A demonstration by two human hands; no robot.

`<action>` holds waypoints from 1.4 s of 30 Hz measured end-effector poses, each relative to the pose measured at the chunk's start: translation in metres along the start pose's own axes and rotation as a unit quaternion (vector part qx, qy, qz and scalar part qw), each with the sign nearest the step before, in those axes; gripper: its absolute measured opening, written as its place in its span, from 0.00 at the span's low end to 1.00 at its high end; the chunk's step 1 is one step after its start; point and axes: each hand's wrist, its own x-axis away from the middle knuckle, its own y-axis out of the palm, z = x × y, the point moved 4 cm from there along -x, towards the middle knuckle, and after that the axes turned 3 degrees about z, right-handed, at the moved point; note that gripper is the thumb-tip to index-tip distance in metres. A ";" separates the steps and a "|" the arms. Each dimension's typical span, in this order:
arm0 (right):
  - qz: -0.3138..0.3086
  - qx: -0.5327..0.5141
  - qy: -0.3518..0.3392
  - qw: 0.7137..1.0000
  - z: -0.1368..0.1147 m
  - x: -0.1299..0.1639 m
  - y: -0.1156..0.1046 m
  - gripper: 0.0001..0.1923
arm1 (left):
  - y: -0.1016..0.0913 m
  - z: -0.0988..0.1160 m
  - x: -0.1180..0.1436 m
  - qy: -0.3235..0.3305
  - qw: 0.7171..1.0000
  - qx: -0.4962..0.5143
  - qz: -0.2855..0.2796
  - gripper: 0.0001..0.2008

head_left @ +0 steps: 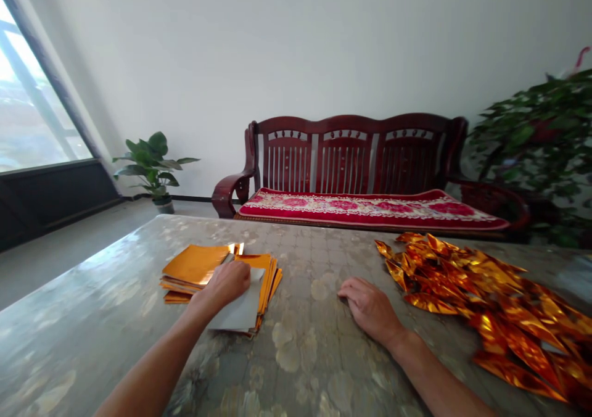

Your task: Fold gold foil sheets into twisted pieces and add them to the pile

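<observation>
Left hand [231, 281] down on the gold sheets [195, 264], on the table [296, 374]!
Its fingers curl over a pale sheet [241, 309], can't tell if gripping; right of the gold sheets, right hand [370, 309], fingers bunched narrow, near shaped foil pieces [467, 278]; behind, a wooden bench [349, 124].

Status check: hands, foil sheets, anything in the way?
Left hand at pale sheet, grip unclear. Right hand loosely curled over tabletop. Foil stacks left; folded foil pile right, not between hands.

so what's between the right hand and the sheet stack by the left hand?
In the head view, just the flower-patterned table cover shows between the right hand and the sheet stack by the left hand.
</observation>
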 end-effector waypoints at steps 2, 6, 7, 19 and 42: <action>-0.001 -0.001 0.001 1.000 0.000 0.000 -0.001 0.17 | -0.004 -0.004 -0.001 0.001 1.000 0.011 0.003 0.11; -0.003 0.000 0.001 1.000 0.001 0.000 0.000 0.17 | -0.014 -0.009 -0.003 0.012 0.998 0.065 0.020 0.09; 0.001 -0.001 -0.001 1.000 0.001 0.000 0.001 0.17 | -0.018 -0.008 -0.003 0.019 0.996 0.086 0.026 0.09; 0.110 -0.016 -0.190 0.976 -0.061 0.000 -0.028 0.22 | -0.017 0.112 -0.009 0.106 0.974 0.194 0.048 0.07; 0.030 -0.077 0.097 0.992 -0.003 -0.001 -0.007 0.07 | 0.047 0.127 0.003 0.200 0.925 0.293 0.133 0.11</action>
